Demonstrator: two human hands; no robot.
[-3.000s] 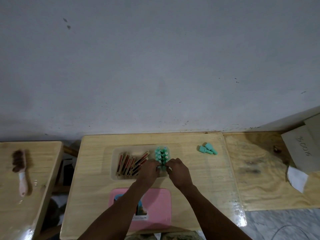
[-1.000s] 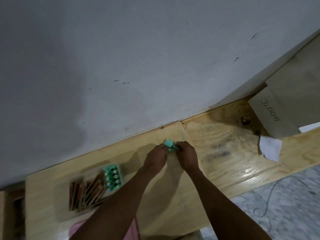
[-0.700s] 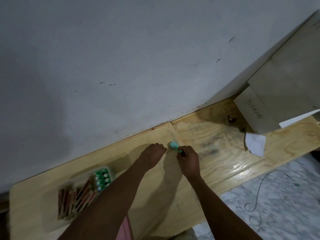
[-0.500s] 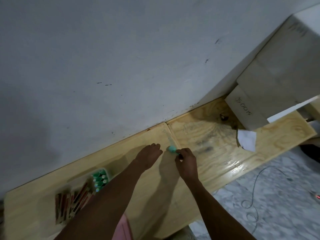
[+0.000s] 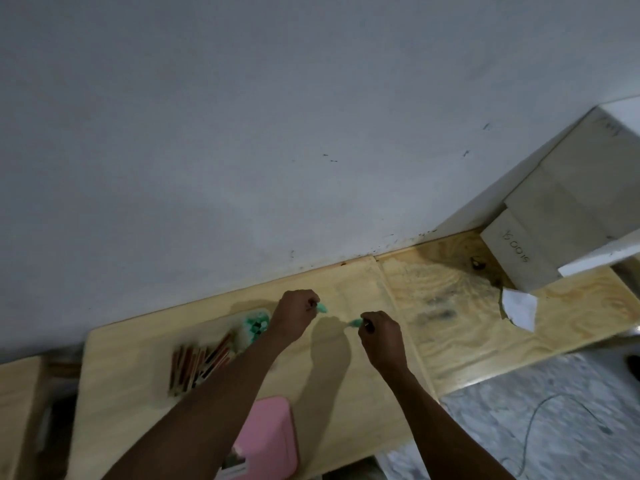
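Green cap (image 5: 322, 308) is pinched in your left hand (image 5: 294, 315) over the table (image 5: 138, 375) | your right hand (image 5: 381, 337) pinches a second cap (image 5: 355, 322), a small gap between them | tray (image 5: 249, 312) with brown sticks (image 5: 201, 362) lies just left of your left hand | pink box (image 5: 273, 438) sits near you.

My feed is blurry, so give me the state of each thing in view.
left hand, pinching one green piece
right hand, pinching the other green piece, the two apart
tray, holding brown sticks and green-capped tubes
pink case, flat at the table's near edge
white paper, lying beside the box
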